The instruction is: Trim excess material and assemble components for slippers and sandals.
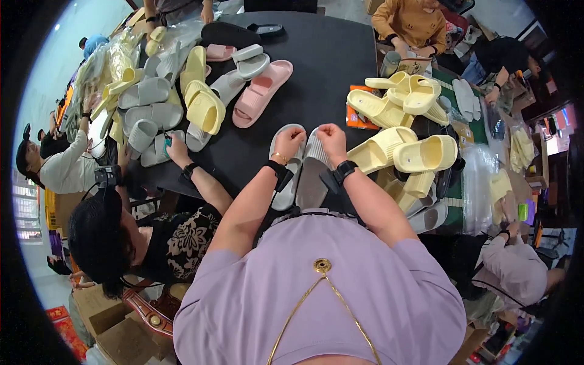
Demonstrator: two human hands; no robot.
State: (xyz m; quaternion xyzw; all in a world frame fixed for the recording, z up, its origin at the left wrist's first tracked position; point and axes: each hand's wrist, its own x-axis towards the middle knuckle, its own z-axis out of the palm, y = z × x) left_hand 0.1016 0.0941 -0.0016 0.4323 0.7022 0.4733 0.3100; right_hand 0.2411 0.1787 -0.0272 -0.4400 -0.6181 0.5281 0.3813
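— What are the two hands on?

— A pair of grey slippers lying soles up, side by side, on the black table (340, 67), right at the near edge in front of the person. The left hand (289, 141) is curled into a loose fist at the toe end of the left grey slipper (286, 176), fingers clenched on its front rim. The right hand (331, 139) is bunched the same way at the toe of the right grey slipper (311, 176), pinching its edge (whether it holds anything small besides, I cannot tell).

— What lies around them?

— Just right of the right hand, a heap of yellow slippers (401, 152), some stacked on each other. Further back, more yellow ones rest near an orange packet (354, 115). To the left, well apart, a pink slipper (261, 91) lies by a yellow slipper (204, 106) and a spread of grey slippers (149, 103).

— Anyone else at the table?

— Yes. A co-worker's hand (177, 146) at the left holds a small teal tool against a grey slipper. Another person in an orange top (413, 21) sits at the far side.
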